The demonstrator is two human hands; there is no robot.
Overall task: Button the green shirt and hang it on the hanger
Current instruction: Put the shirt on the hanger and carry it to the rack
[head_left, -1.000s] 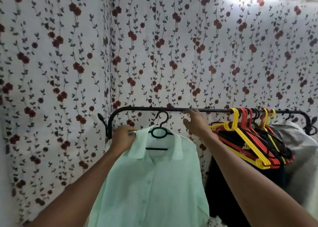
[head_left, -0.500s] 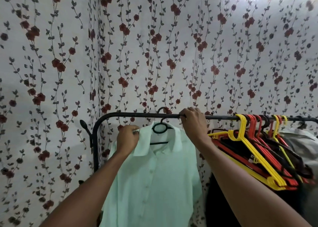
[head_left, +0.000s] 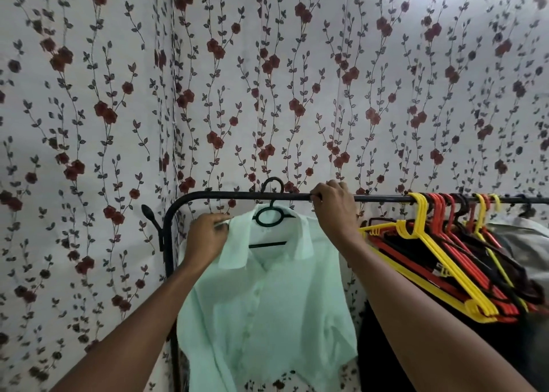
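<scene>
A pale green shirt point(head_left: 267, 317), buttoned down its front, hangs on a black hanger point(head_left: 269, 217). The hanger's hook sits over the black clothes rail point(head_left: 231, 196) near its left end. My left hand point(head_left: 206, 237) pinches the shirt's left shoulder beside the collar. My right hand point(head_left: 334, 204) has its fingers curled over the rail just right of the hook, above the shirt's right shoulder.
Several empty yellow, red and black hangers point(head_left: 439, 258) crowd the rail to the right, with dark and grey garments point(head_left: 523, 243) below them. The rail's curved post point(head_left: 167, 243) drops at the left. A floral wall point(head_left: 267, 94) stands close behind.
The hanger's hook rose from below the rail and now sits over it. My right hand went from reaching under the rail to gripping it. The view tilted upward.
</scene>
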